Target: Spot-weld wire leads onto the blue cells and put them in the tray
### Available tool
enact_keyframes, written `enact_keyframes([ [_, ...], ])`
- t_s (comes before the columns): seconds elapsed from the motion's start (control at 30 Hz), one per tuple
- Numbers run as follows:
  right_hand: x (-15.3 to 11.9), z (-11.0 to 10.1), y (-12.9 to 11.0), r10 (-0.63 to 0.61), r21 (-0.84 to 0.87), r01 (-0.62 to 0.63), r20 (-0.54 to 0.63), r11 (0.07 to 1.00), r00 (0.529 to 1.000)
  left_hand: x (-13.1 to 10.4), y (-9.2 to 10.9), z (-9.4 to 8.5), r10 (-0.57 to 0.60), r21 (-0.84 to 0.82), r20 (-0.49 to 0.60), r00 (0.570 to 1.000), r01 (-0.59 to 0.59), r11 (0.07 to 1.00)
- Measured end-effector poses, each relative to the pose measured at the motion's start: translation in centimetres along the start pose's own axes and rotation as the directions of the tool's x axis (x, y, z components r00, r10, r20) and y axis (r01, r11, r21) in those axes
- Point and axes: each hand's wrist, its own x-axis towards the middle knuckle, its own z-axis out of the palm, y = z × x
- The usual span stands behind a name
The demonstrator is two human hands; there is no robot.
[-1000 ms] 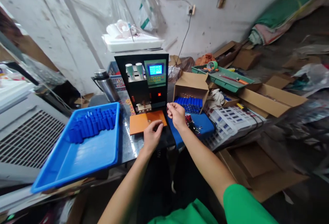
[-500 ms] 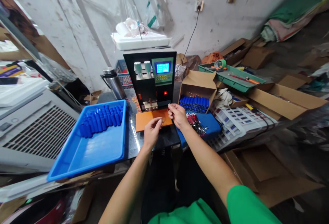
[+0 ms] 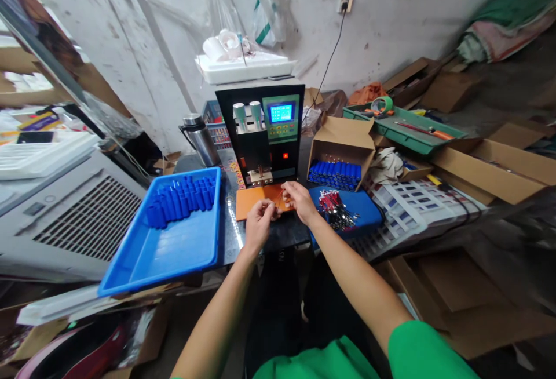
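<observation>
My left hand (image 3: 259, 221) and my right hand (image 3: 299, 200) are close together over the orange board (image 3: 247, 198), both with fingertips pinched. A thin wire (image 3: 279, 198) runs between them; its ends are hidden in the fingers. Just behind stands a black spot-welding machine (image 3: 285, 177) with a lit blue display and two copper-coloured electrodes (image 3: 261, 173) at its lower front. Right of my right hand, a bundle of red and black wire leads (image 3: 336, 208) lies on a blue pad (image 3: 369, 208).
On the left, a blue tray (image 3: 163, 260) holds several blue cylindrical cells (image 3: 178, 200). More blue-wrapped cells (image 3: 334, 175) fill an open cardboard box (image 3: 343, 132) on the right. A steel flask (image 3: 202, 140) stands behind the tray. A green tray (image 3: 403, 130) with tools sits farther right.
The whole scene has shifted slightly right in view as my head turned. My hands have come a little nearer each other, still pinching the wire over the board.
</observation>
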Motion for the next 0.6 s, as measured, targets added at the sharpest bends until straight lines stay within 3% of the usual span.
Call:
enact_keyframes([
  [0.2,-1.2,0.6,0.8,0.009,-0.214,0.047,0.253,0.976,0.967,-0.3,0.4,-1.0,0.004,0.082,0.027,1.000,-0.006,0.997],
  [0.27,-1.6,0.9,1.0,0.009,-0.247,0.061,0.276,0.967,0.961,-0.8,0.3,-1.1,-0.003,0.096,0.027,1.000,0.000,0.995],
  [0.37,-1.8,1.0,1.5,-0.025,-0.291,0.089,0.216,0.953,0.976,-1.4,0.2,-2.0,0.017,0.158,-0.011,1.000,-0.015,0.987],
  [0.43,-1.5,0.8,2.0,-0.062,-0.311,0.101,0.134,0.945,0.989,-1.4,0.4,-3.6,0.066,0.223,-0.084,0.994,-0.046,0.974],
  [0.5,-1.0,0.6,2.5,-0.093,-0.325,0.106,0.055,0.940,0.994,-0.9,0.9,-6.4,0.141,0.337,-0.186,0.973,-0.071,0.939],
  [0.57,-0.6,0.5,2.9,-0.114,-0.337,0.112,0.016,0.935,0.993,0.2,1.6,-9.9,0.223,0.557,-0.272,0.936,-0.036,0.830],
  [0.6,-0.4,0.5,3.1,-0.121,-0.345,0.119,0.013,0.931,0.993,0.9,2.0,-11.6,0.235,0.684,-0.310,0.921,0.044,0.729],
])
